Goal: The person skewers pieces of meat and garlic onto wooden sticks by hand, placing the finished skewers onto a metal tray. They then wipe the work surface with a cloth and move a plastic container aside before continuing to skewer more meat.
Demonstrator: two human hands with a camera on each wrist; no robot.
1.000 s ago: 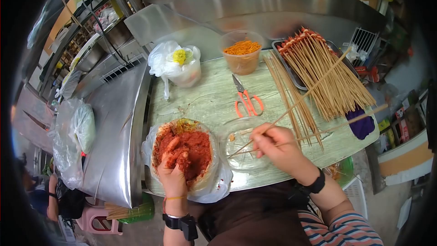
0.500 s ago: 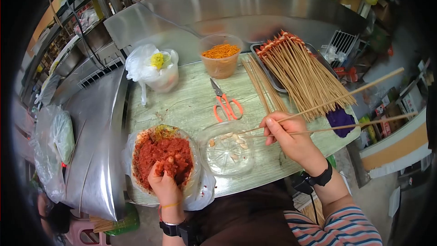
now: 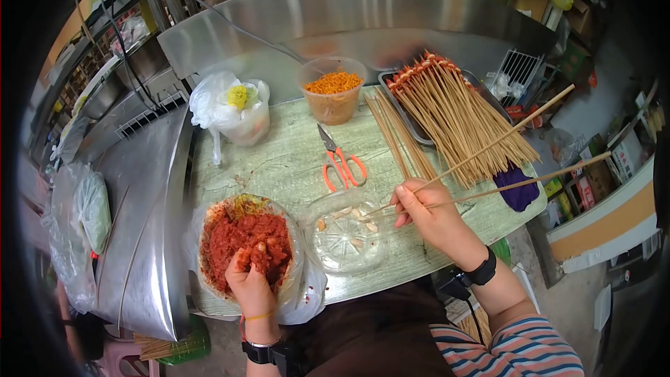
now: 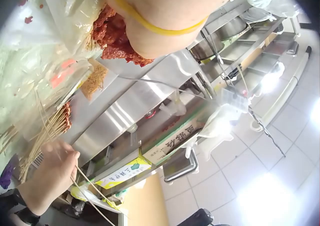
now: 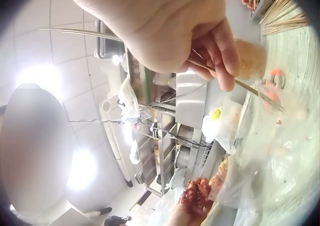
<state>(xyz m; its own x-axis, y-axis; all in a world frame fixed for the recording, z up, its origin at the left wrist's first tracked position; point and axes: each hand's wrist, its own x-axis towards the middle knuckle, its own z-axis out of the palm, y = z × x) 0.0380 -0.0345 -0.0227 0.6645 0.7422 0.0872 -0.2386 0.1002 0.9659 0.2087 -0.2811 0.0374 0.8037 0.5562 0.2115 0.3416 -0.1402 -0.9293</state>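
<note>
In the head view my left hand (image 3: 252,286) has its fingers in the red paste (image 3: 241,236), which fills a plastic-lined bowl; paste covers the fingertips, curled round a clump of it. My right hand (image 3: 436,218) pinches two long wooden sticks (image 3: 520,124) between thumb and fingers. Their near tips reach over a clear plastic tray (image 3: 343,255) holding several small pale pieces (image 3: 345,212). The right wrist view shows the right hand (image 5: 175,31) with a stick (image 5: 247,88) between its fingers. Paste coats the left hand (image 5: 187,213) there too.
Orange-handled scissors (image 3: 342,169) lie beyond the clear tray. Further back stand a tub of orange shreds (image 3: 331,103) and a bagged tub (image 3: 244,124). Many skewers (image 3: 460,122) fill a dark tray at the back right, with loose sticks (image 3: 398,132) beside it and a purple cloth (image 3: 516,188).
The head view has shifted. The right hand's sticks have swung from across the loose skewers to over the clear tray, their tips now among the pale pieces. The left hand's fingers have drawn together in the paste.
</note>
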